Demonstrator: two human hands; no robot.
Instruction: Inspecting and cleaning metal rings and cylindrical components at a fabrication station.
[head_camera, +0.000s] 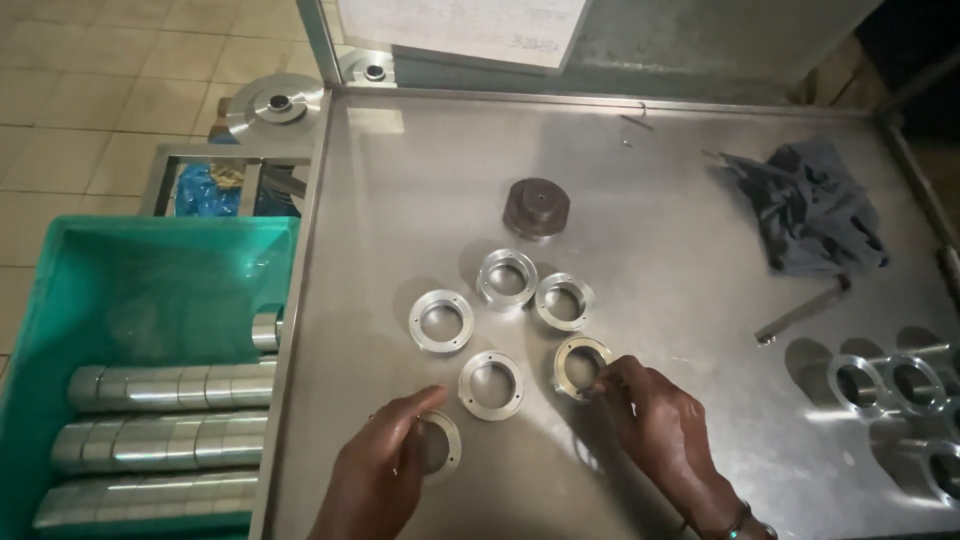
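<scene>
Several shiny metal rings lie in a loose cluster on a steel table (650, 200). My left hand (385, 465) rests its fingers on the nearest ring (443, 443) at the front. My right hand (655, 420) pinches the edge of a tilted ring (578, 364) at the cluster's right. Between them lies a flat ring (491, 384). Farther back sit three more rings (441, 320), (507, 278), (565, 301). A dark round metal cap (537, 207) stands behind them.
A green crate (150, 270) left of the table holds rows of stacked metal rings (170, 385). More rings (890, 385) sit at the table's right edge. A dark cloth (810, 205) and a metal bar (800, 312) lie at the right. A round metal disc (275, 103) is on the tiled floor.
</scene>
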